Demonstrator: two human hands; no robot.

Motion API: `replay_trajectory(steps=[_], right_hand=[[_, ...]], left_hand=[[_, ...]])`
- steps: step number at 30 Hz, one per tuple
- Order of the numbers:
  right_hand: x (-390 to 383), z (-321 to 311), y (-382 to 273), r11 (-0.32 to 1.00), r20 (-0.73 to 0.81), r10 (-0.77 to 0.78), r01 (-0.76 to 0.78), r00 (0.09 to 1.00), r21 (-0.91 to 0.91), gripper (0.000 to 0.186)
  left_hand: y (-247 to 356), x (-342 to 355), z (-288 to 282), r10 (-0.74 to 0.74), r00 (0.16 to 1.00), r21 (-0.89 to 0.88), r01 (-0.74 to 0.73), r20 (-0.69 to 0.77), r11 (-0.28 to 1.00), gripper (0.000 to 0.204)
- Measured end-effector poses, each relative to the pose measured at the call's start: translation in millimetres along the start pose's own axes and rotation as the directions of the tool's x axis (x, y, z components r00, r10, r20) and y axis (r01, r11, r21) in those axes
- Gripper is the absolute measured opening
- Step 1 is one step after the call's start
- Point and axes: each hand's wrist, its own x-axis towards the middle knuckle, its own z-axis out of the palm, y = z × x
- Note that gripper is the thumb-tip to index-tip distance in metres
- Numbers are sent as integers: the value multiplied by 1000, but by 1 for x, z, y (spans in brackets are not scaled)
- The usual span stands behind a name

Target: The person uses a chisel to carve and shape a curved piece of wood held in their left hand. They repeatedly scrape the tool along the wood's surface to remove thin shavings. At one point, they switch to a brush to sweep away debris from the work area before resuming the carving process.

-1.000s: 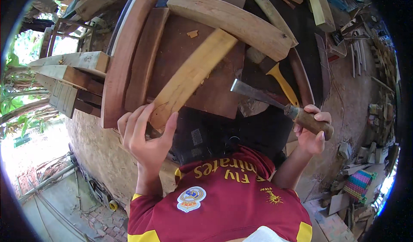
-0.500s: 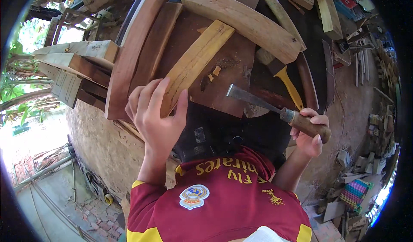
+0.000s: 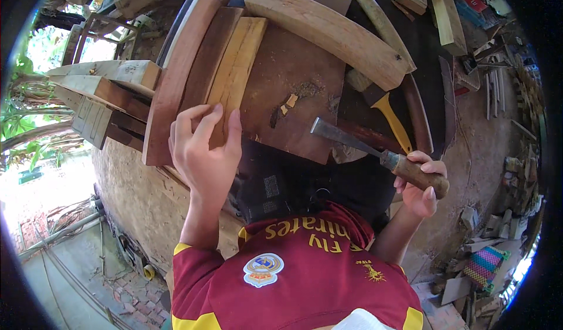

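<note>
My left hand grips the near end of a yellowish wooden strip, thumb on one side and fingers on the other. The strip lies on a brown board, alongside a darker brown plank. In my right hand is a chisel, held by its wooden handle. Its flat metal blade points left, over the near part of the board and apart from the strip. A few pale wood chips lie on the board between the strip and the blade.
A thick pale wooden block crosses the far side. At the left runs a long reddish beam, with stacked timber beyond it. A yellow-handled brush lies to the right, near a curved brown piece.
My left hand has swung the wooden strip leftward, from a slant across the board to lying beside the darker plank. The chisel has barely moved.
</note>
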Motion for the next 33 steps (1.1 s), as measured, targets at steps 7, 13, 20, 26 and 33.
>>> replay_trajectory(steps=[7,13,20,26,33], right_hand=[[1,2,1,1000,19,-15,14,1000,17,51],[0,8,1,1000,46,-17,16,999,13,48],[9,22,9,999,110,7,-12,994,47,46],[18,35,12,998,194,19,-29,981,48,45],[14,34,9,999,185,5,-12,983,37,43]], left_hand=[[-1,6,7,37,999,-10,-37,10,999,16],[-12,-4,-19,139,976,-163,-167,-169,972,20],[-37,-81,-36,-71,994,-344,39,-80,938,28],[-36,-92,-11,-342,936,-531,248,-85,810,33],[-32,-77,-2,-414,910,-520,354,0,778,21]])
